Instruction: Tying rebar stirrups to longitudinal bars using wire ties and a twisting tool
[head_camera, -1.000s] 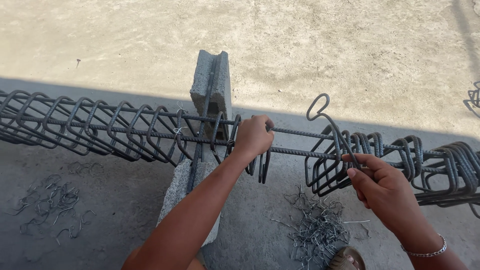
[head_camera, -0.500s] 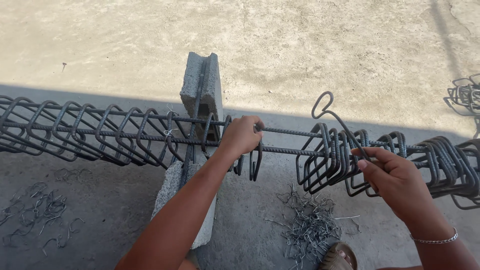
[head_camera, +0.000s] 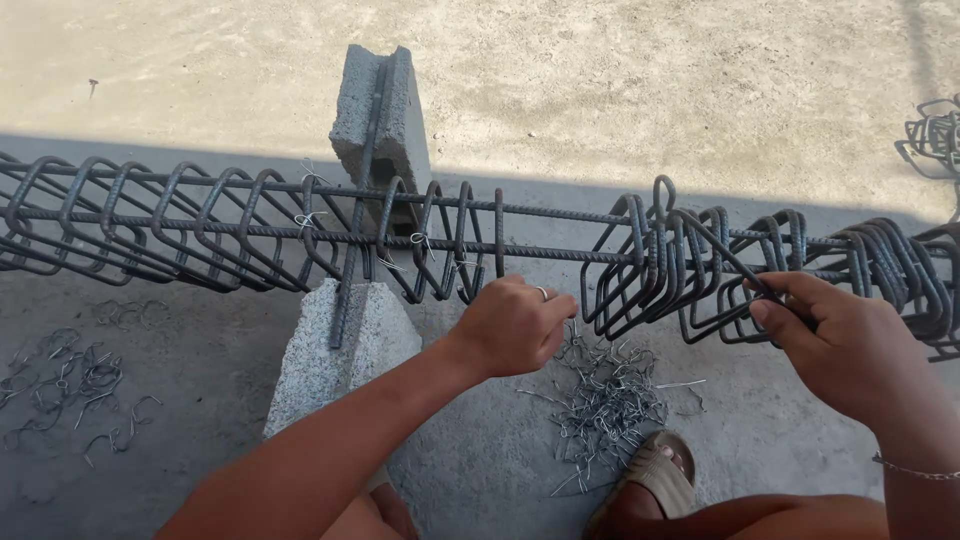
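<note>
A long rebar cage (head_camera: 200, 215) of lengthwise bars and square stirrups lies across a grey concrete block (head_camera: 385, 110). Tied stirrups stand spaced on the left; a bunch of loose stirrups (head_camera: 650, 265) hangs packed together on the right. My left hand (head_camera: 515, 325), fingers curled in, hovers just below the last spaced stirrup, touching no bar. My right hand (head_camera: 850, 345) grips a bent metal hook tool (head_camera: 715, 245) whose looped end rises among the bunched stirrups.
A pile of short tie wires (head_camera: 610, 400) lies on the concrete under my hands. More bent wires (head_camera: 70, 380) are scattered at the left. A speckled stone block (head_camera: 335, 360) leans under the cage. My sandalled foot (head_camera: 650, 480) is below; other stirrups (head_camera: 935, 130) lie far right.
My left hand has let go of the stirrup it held and dropped below the cage toward the wire pile. My right hand has lowered the hook tool among the bunched stirrups.
</note>
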